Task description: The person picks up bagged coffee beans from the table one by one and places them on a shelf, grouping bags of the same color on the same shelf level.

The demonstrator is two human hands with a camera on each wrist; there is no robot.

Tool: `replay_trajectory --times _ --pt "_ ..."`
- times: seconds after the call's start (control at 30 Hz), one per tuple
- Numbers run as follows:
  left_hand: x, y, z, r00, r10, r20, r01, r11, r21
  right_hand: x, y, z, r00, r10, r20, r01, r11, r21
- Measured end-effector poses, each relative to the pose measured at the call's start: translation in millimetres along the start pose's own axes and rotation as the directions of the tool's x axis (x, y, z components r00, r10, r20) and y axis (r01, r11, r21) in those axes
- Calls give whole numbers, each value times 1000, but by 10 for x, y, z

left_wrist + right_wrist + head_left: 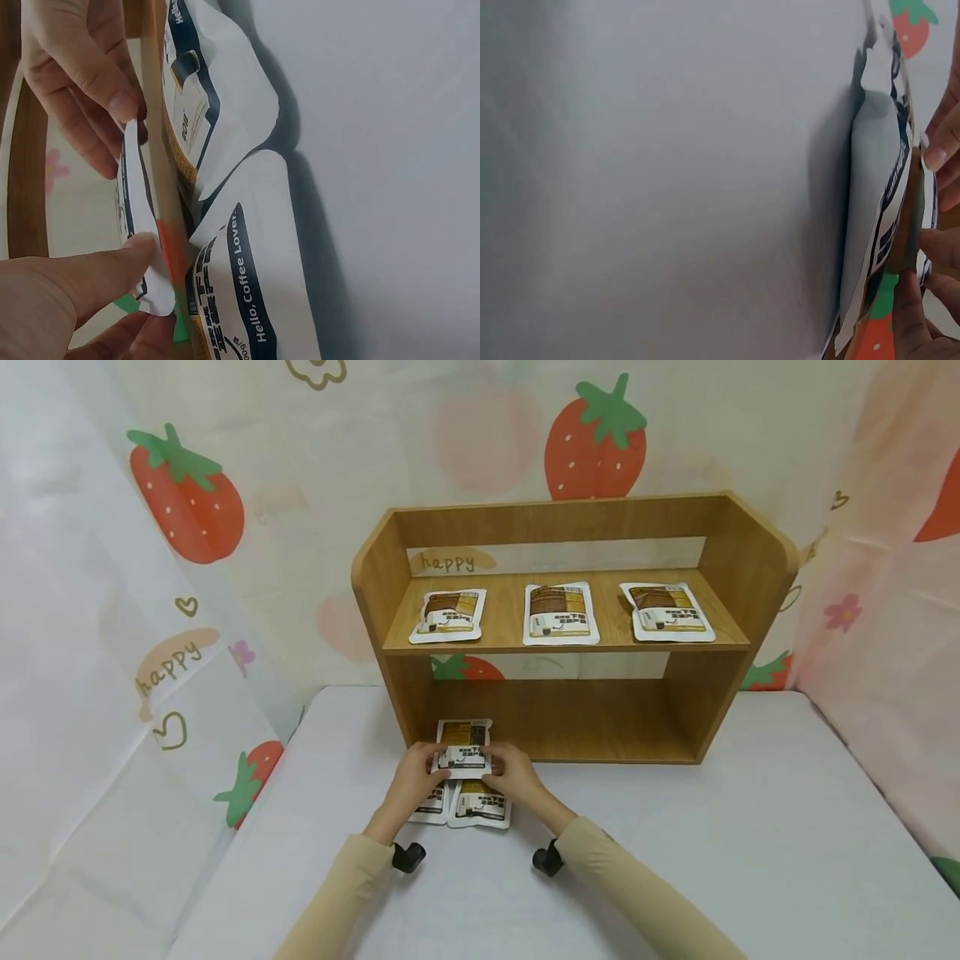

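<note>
Between both hands is a flat white coffee pouch (pixel 462 762) with a brown and yellow printed front, held at the front left of the lower shelf. My left hand (pixel 411 778) pinches its left edge, thumb toward me and fingers behind. The right hand (pixel 519 778) grips the opposite edge the same way. In the left wrist view the held pouch (pixel 142 202) shows edge-on between the two thumbs. Two similar pouches lie side by side on the table just below it, the right one (pixel 481 804) in fuller view and the left one (pixel 431 807) partly behind the left hand.
A two-tier wooden shelf (pixel 570 647) stands on the white-covered table (pixel 780 843). Its upper board carries three matching pouches, at left (pixel 448 615), middle (pixel 560 615) and right (pixel 669 613). Behind hangs a strawberry-print curtain (pixel 480 443). The shelf's left side panel (pixel 408 693) rises near the left hand.
</note>
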State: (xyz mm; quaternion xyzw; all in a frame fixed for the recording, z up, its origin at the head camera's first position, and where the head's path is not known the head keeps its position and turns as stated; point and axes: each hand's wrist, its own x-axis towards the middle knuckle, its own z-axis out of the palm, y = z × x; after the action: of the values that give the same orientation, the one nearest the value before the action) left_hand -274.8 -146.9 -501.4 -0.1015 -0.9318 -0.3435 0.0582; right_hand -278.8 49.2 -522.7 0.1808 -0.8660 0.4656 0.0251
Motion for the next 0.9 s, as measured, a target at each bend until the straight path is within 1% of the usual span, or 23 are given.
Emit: replay_trajectory --times 0.17,0.3,0.47,0.63,0.8,0.9 --pt "57 23 22 1000 -13 8 13 1000 17 58 23 -3 999 18 30 -18 1000 -10" --pt "115 18 52 1000 -1 11 1 998 58 93 46 8 999 4 54 -2 1000 -21" --pt "177 -18 98 1000 -5 3 5 994 109 146 62 32 998 -15 54 20 996 -85" --pt "231 -43 123 1000 7 -26 -4 995 104 197 61 35 998 -44 39 49 991 -128" --pt "276 -47 130 1000 -10 -22 12 997 78 245 53 38 998 -54 26 57 988 -143" --pt "292 -51 131 1000 -11 -18 12 996 87 266 46 46 998 -59 16 60 987 -149"
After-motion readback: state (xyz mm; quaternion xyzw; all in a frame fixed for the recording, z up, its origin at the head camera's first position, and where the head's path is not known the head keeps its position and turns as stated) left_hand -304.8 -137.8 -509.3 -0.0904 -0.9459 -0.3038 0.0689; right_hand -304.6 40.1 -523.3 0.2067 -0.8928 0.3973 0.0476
